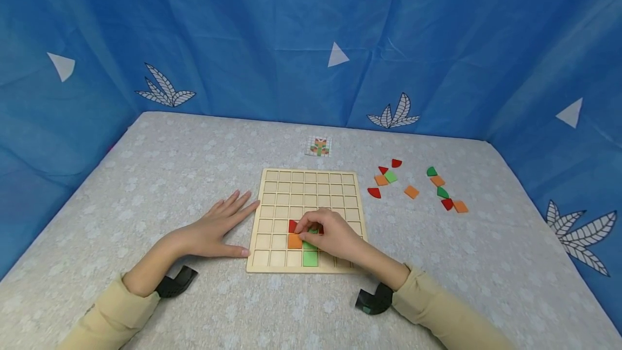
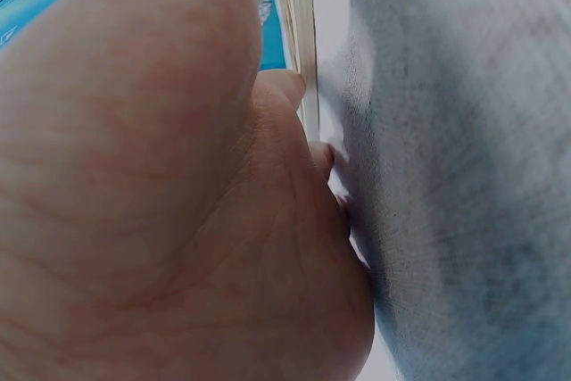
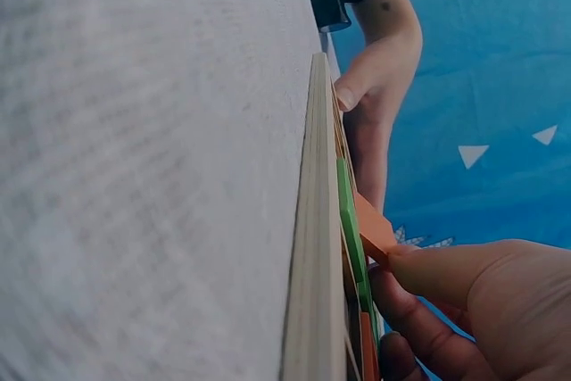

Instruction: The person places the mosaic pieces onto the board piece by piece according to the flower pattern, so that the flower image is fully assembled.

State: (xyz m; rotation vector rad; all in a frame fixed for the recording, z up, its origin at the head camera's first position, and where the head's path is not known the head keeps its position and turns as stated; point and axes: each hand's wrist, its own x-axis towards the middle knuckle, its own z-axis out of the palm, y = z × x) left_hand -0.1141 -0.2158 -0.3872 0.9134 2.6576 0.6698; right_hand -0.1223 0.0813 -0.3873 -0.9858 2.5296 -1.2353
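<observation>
A pale wooden grid board (image 1: 278,258) lies on the cloth in front of me. My right hand (image 1: 332,236) is over its lower middle, pinching an orange square tile (image 3: 375,225) by one edge between thumb and finger; the tile tilts up from the board in the right wrist view. Around it sit a red piece (image 1: 292,226), a light green square (image 1: 310,258) and another green piece (image 1: 309,245), partly hidden by the fingers. My left hand (image 1: 214,231) lies flat with fingers spread, its thumb and index fingertip touching the board's left edge.
Loose red, orange and green pieces lie to the right, among them an orange square (image 1: 411,192) and a red quarter-circle (image 1: 374,193). Behind the board is a small pattern card (image 1: 318,146). A blue curtain (image 1: 272,42) hangs along the table's back and sides.
</observation>
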